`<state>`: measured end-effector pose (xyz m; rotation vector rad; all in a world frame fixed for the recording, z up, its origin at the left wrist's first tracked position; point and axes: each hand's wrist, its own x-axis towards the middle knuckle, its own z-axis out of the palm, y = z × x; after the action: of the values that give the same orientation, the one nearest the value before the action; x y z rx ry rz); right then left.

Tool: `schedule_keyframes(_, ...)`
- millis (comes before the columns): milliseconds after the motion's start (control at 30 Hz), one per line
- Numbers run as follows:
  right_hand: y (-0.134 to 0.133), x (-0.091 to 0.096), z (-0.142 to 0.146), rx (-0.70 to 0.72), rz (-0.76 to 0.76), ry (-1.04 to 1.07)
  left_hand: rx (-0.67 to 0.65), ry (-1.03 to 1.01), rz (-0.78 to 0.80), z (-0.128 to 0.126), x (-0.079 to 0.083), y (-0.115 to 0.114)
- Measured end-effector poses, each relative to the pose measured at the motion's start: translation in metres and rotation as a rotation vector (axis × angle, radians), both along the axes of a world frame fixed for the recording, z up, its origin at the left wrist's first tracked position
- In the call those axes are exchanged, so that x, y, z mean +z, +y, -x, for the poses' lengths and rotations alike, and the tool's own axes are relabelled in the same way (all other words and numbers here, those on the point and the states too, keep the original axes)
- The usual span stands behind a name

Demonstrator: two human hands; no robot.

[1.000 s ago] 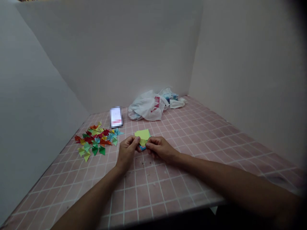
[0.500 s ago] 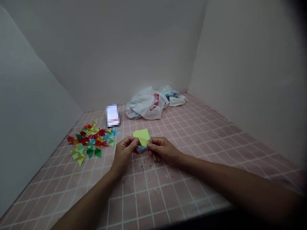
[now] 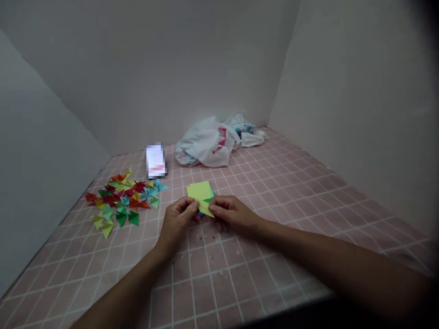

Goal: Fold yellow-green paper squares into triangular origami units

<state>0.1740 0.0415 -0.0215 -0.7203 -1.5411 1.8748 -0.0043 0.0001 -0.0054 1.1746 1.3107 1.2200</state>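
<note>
Between my two hands is a small folded piece of yellow origami paper (image 3: 206, 209), pointed at its lower right. My left hand (image 3: 181, 215) pinches its left side with thumb and forefinger. On the other side, my right hand (image 3: 230, 213) is closed on its right edge, the lower fingers curled underneath. Just behind the folded piece lies a stack of square paper sheets (image 3: 199, 189), yellow on top, with green and blue edges showing below. To the left is a spread of folded paper pieces (image 3: 120, 217) in red, orange, yellow, green and light blue.
A lit phone (image 3: 156, 161), its screen blurred, lies behind the folded pieces. Farther back, a white plastic bag (image 3: 206, 142) and a smaller blue-and-white bag (image 3: 244, 127) rest by the wall. Pink tiles (image 3: 281, 219) cover the surface; walls enclose it on three sides.
The yellow piece in my hands has turned, its point now facing lower right. My hands stay close together, and the view has shifted slightly.
</note>
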Motion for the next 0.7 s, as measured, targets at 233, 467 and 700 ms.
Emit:
schedule_keyframes(233, 0.003, 0.001, -0.001, -0.043, 0.188, 0.144, -0.178, 0.150, -0.009, 0.000, 0.005, -0.006)
schedule_keyframes(467, 0.000, -0.002, -0.001, 0.017, 0.254, 0.167, -0.242, 0.109, 0.068, -0.003, 0.008, -0.010)
schedule_keyframes(700, 0.001, -0.001, -0.002, -0.006, 0.163, 0.098, -0.278, 0.168, 0.085, -0.004, 0.011, -0.010)
